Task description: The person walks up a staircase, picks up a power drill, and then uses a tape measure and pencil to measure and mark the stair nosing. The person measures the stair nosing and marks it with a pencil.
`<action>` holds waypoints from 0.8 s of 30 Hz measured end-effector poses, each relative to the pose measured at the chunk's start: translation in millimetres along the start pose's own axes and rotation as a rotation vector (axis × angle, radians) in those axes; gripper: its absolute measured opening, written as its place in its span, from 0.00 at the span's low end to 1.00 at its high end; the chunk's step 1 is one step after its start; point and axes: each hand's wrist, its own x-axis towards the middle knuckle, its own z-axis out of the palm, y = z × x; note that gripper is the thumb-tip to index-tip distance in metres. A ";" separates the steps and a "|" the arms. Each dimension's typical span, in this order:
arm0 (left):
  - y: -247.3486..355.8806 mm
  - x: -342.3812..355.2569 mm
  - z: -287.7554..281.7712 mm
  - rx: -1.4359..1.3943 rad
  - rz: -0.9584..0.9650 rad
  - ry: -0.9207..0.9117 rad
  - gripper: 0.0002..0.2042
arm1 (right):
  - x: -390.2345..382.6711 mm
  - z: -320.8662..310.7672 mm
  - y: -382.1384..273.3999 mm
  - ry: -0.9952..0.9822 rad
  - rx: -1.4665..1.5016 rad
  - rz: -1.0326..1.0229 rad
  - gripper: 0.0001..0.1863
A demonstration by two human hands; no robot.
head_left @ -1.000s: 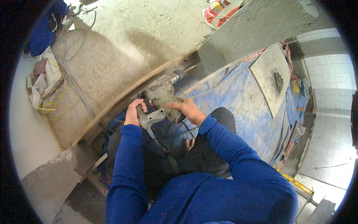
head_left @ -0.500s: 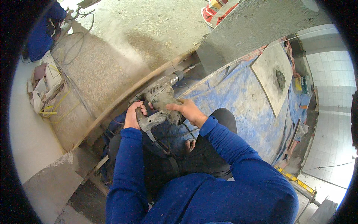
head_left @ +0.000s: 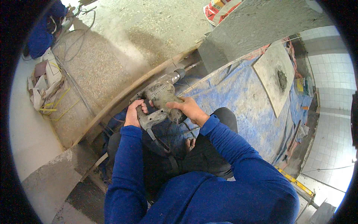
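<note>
A dusty grey rotary hammer drill [head_left: 158,90] is held in front of my knees, its chuck and bit pointing away to the upper right. My left hand [head_left: 134,114] is wrapped round its rear handle. Lower on the tool's right side, my right hand [head_left: 188,110] grips the bulky body, thumb on top. The power cord runs from the handle down toward my lap. The bit's tip reaches the dark gap beside a grey slab [head_left: 238,41], where dust hangs; whether it touches anything I cannot tell.
A rough concrete floor [head_left: 100,71] with a raised edge lies beyond the drill. Blue sheeting [head_left: 238,100] at right carries a mortar-smeared board [head_left: 274,78] and a bucket [head_left: 305,86]. Broken scraps [head_left: 44,82] and cables [head_left: 80,37] lie at left, near another person's blue clothing [head_left: 41,33]. A yellow level [head_left: 294,181] rests lower right.
The drill and both hands stay almost in place, with the same grip. The surroundings shift only slightly in the picture.
</note>
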 end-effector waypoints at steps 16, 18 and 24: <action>-1.8 -1.6 2.8 -0.061 -0.005 0.039 0.05 | -1.1 1.7 -8.6 -0.029 0.022 0.036 0.30; -1.6 -2.5 3.9 -0.042 0.006 0.027 0.05 | 1.0 1.6 -7.7 -0.007 -0.017 0.050 0.30; -1.4 -2.1 4.5 -0.018 0.011 0.016 0.05 | 4.2 -0.2 -1.6 -0.003 -0.031 0.013 0.29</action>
